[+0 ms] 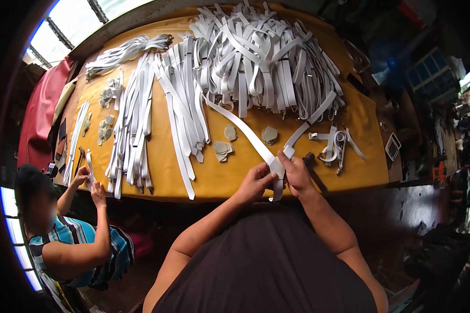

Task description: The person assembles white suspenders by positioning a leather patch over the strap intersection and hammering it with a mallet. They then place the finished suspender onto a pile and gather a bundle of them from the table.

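Note:
Both my hands hold one white strap piece [278, 168] at the table's front edge. My left hand [256, 181] grips its left side, the thumb on the pale patch where the straps cross. On the other side, my right hand [296, 175] pinches the strap near its top. One long white strap [239, 125] runs from the hands up left to the big pile; another [312, 120] goes up right. A short end hangs below my fingers. Beside my right hand lies a dark hammer-like tool [314, 171], partly hidden by the hand.
A large heap of white straps [266, 57] covers the back of the yellow table [360, 172]. Bundled straps [133, 120] lie left. Pale patches [223, 150] sit in small stacks. Loose straps [333, 143] lie right. A co-worker [78, 235] holds a strap at the left edge.

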Tool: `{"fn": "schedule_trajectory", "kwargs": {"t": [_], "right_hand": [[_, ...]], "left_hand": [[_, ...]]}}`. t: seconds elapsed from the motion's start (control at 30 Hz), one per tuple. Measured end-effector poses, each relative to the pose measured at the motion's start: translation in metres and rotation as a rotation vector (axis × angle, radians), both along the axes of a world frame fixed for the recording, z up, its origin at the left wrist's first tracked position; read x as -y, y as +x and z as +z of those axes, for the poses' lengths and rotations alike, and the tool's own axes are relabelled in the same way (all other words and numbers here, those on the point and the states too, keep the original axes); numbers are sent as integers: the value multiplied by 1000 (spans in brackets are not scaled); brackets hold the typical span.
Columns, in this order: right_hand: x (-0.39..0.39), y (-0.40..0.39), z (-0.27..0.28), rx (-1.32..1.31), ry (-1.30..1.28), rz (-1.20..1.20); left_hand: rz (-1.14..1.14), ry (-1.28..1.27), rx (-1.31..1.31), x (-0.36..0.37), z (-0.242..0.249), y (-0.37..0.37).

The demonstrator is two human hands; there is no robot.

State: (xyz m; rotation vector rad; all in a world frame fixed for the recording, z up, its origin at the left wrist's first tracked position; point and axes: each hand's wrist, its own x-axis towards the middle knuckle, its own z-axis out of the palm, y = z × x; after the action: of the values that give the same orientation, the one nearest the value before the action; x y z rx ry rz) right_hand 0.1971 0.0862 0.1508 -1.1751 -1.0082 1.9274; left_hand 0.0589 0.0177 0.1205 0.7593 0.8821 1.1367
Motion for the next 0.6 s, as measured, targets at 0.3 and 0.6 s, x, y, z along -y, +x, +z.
{"fn": "schedule_trajectory", "kwargs": {"t": [0.3,0.6], "right_hand": [[10,19,54,449,1422,174],[39,22,31,703,1647,639]], "left_hand": [[74,-1,82,-2,1,-10],[75,182,-64,1,-12,-4]]}}
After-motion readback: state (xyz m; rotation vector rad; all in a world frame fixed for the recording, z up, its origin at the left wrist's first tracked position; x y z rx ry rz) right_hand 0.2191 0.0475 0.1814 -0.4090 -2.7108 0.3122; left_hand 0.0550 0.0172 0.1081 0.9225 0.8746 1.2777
